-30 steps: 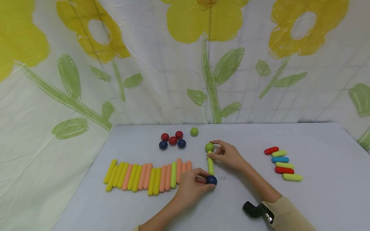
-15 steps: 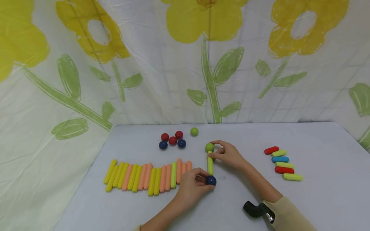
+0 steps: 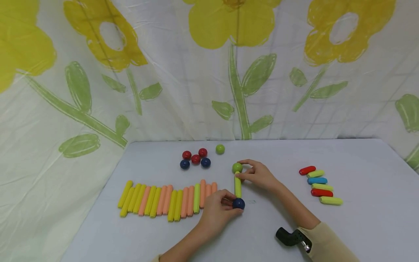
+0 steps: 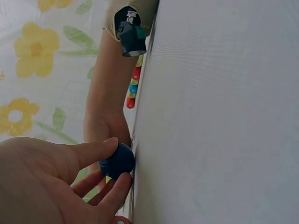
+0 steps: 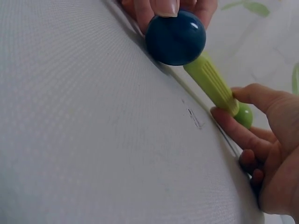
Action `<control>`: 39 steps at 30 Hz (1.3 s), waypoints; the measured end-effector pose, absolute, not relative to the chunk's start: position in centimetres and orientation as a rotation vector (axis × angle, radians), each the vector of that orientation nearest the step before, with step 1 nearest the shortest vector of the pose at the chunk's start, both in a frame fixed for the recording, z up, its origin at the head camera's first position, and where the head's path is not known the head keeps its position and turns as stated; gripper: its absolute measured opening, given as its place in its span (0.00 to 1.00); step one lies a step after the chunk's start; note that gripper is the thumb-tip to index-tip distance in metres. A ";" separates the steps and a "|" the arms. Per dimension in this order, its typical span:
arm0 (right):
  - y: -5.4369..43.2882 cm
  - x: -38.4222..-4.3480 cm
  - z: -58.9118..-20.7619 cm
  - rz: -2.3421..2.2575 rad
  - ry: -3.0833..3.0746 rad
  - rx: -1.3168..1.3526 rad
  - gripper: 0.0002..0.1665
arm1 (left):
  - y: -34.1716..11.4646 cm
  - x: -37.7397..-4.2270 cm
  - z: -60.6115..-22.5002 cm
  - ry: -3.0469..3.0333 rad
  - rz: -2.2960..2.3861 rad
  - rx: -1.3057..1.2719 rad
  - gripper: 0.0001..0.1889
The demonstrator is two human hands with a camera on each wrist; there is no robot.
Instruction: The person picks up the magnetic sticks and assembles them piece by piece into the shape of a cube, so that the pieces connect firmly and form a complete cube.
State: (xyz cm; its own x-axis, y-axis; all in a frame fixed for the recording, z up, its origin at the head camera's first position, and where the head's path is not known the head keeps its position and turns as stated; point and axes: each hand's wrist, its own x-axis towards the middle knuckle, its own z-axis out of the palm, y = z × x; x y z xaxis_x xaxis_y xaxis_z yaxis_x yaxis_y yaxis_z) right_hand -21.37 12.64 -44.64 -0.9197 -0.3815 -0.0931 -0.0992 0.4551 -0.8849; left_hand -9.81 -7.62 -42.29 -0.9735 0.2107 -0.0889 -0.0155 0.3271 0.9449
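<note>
My left hand (image 3: 217, 211) holds a dark blue ball (image 3: 238, 204) between thumb and fingertips; the left wrist view shows this ball (image 4: 118, 161) close over the white surface. From the ball a yellow-green stick (image 3: 238, 187) runs away from me, its near end right at the ball. At its far end sits a bright green ball (image 3: 237, 167). My right hand (image 3: 260, 176) pinches the far end of the stick, with a finger reaching to the green ball. In the right wrist view, thumb and finger flank the ridged stick (image 5: 212, 84) beside the green ball (image 5: 244, 115).
Left of my hands lies a row of yellow and salmon sticks (image 3: 162, 200). Several red and blue balls (image 3: 195, 159) and one loose green ball (image 3: 220, 149) sit behind. Short coloured sticks (image 3: 322, 187) lie at the right. A black device (image 3: 291, 238) is on the right sleeve.
The blue ball and the stick's near end have shifted very slightly left. Both hands keep almost the same position and hold.
</note>
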 end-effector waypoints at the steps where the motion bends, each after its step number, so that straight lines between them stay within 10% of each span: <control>1: 12.6 -21.4 -44.7 -1.452 2.429 -0.418 0.35 | -7.6 -9.8 -42.3 2.397 1.704 0.178 0.14; 39: 12.8 -20.8 -44.1 -1.392 2.580 -0.454 0.32 | -7.3 -9.8 -42.3 2.402 1.681 0.237 0.14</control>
State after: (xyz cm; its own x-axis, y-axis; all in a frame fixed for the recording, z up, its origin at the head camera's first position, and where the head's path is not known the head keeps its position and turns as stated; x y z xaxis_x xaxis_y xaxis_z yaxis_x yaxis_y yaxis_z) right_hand -20.75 12.84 -44.08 -0.9382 -0.3459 -0.0089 -0.1825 0.5166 -0.8366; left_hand -9.80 -7.33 -42.30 -0.9672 0.2437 -0.0710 0.0168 0.3406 0.9401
